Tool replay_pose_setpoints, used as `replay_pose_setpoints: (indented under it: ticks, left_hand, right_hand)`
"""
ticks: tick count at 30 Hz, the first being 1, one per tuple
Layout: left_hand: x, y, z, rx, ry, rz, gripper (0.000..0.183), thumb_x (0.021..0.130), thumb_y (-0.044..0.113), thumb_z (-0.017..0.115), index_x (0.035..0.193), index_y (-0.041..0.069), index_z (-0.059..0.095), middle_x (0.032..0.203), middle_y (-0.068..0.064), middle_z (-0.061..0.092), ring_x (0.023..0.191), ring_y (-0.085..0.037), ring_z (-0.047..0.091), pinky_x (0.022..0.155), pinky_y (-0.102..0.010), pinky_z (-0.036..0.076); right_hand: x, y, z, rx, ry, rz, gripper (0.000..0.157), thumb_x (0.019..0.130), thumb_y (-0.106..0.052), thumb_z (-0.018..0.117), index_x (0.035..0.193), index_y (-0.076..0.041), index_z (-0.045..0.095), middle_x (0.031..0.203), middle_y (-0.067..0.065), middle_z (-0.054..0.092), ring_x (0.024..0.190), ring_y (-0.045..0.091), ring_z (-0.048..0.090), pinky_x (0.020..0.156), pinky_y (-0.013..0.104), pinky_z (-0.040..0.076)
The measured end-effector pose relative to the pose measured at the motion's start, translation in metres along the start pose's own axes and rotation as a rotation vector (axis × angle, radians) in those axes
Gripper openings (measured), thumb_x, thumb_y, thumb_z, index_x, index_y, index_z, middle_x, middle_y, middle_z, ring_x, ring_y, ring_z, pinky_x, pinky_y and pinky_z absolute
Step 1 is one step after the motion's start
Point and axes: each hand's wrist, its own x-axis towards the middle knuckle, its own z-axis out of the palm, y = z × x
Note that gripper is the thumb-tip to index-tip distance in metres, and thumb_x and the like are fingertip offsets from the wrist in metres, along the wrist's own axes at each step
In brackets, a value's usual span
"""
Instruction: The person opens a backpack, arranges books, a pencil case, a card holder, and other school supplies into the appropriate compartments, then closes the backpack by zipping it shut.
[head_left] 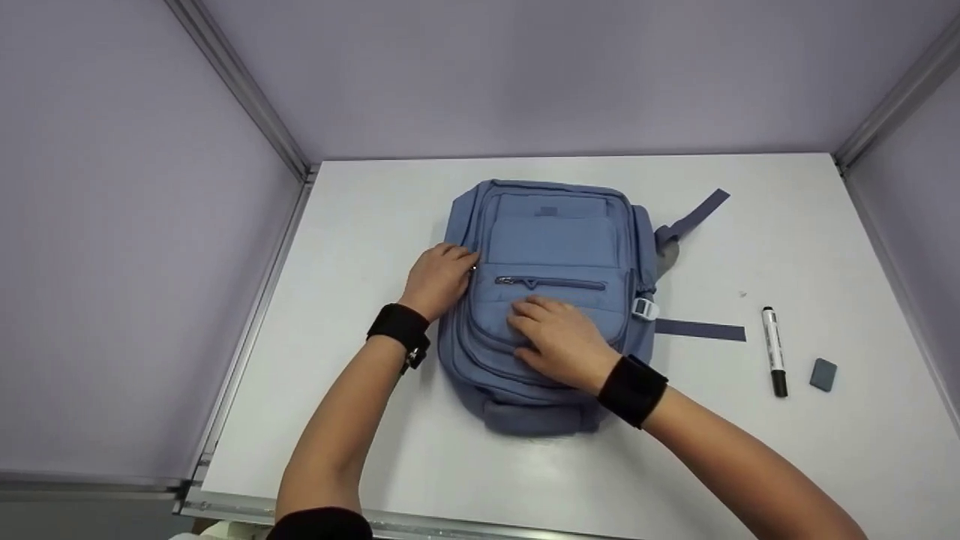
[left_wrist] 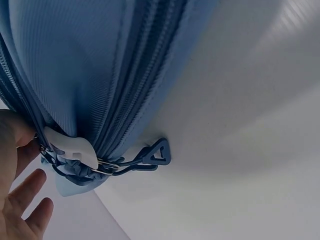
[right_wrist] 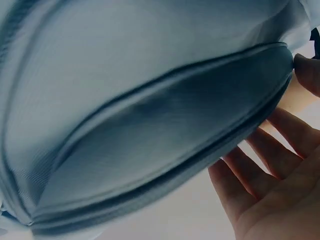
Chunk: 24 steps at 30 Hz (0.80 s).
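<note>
A blue backpack [head_left: 555, 240] lies flat on the white table, front pocket upward. At its left edge my left hand [head_left: 441, 281] pinches a zipper pull [left_wrist: 45, 149] between thumb and finger, the other fingers spread. Beside that pull, in the left wrist view, are a white buckle [left_wrist: 75, 149] and a dark triangular pull [left_wrist: 159, 153]. My right hand [head_left: 562, 341] rests on the lower front of the backpack, below the horizontal pocket zipper [head_left: 555, 283]. Its fingers [right_wrist: 275, 147] lie fairly straight against the fabric in the right wrist view.
Dark straps [head_left: 701, 330] stretch out from the backpack's right side, near a white side buckle [head_left: 645, 309]. Farther right lie a black-and-white marker [head_left: 774, 351] and a small dark blue-grey block [head_left: 823, 374]. Pale panels [head_left: 555, 82] enclose the table at the back and sides.
</note>
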Motion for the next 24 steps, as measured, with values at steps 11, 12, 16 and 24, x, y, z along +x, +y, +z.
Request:
replay_pose_setpoints:
  ticks: [11, 12, 16, 24]
  left_hand:
    - [0.005, 0.005, -0.001, 0.116, -0.004, -0.051, 0.018, 0.1, 0.019, 0.068, 0.104, 0.005, 0.077, 0.107, -0.011, 0.07, 0.106, -0.031, 0.063, 0.09, -0.044, 0.052]
    - [0.004, 0.005, -0.002, 0.117, 0.002, -0.05, 0.018, 0.1, 0.02, 0.068, 0.103, 0.005, 0.077, 0.106, -0.011, 0.069, 0.105, -0.031, 0.063, 0.089, -0.044, 0.052]
    - [0.003, 0.004, -0.002, 0.117, 0.014, -0.054, 0.018, 0.101, 0.021, 0.067, 0.103, 0.004, 0.075, 0.105, -0.011, 0.067, 0.102, -0.03, 0.062, 0.086, -0.044, 0.052]
    - [0.0, 0.003, -0.003, 0.112, 0.054, -0.061, 0.013, 0.098, 0.017, 0.068, 0.095, 0.005, 0.072, 0.091, -0.011, 0.069, 0.087, -0.031, 0.065, 0.072, -0.043, 0.053]
  right_hand:
    - [-0.004, -0.002, 0.01, -0.074, 0.146, -0.083, 0.025, 0.094, -0.024, 0.075, 0.115, -0.01, 0.078, 0.133, 0.011, 0.066, 0.129, 0.034, 0.057, 0.099, 0.051, 0.051]
    - [-0.004, -0.002, 0.012, -0.079, 0.157, -0.093, 0.023, 0.094, -0.022, 0.075, 0.114, -0.01, 0.078, 0.131, 0.011, 0.067, 0.128, 0.034, 0.057, 0.098, 0.051, 0.051]
    - [-0.002, -0.002, 0.017, -0.108, 0.204, -0.134, 0.015, 0.095, -0.017, 0.073, 0.106, -0.01, 0.081, 0.123, 0.009, 0.071, 0.122, 0.032, 0.062, 0.093, 0.048, 0.055]
    - [0.0, -0.006, 0.018, -0.106, 0.267, -0.149, 0.011, 0.093, -0.008, 0.07, 0.092, -0.008, 0.081, 0.111, 0.007, 0.076, 0.114, 0.03, 0.068, 0.088, 0.045, 0.058]
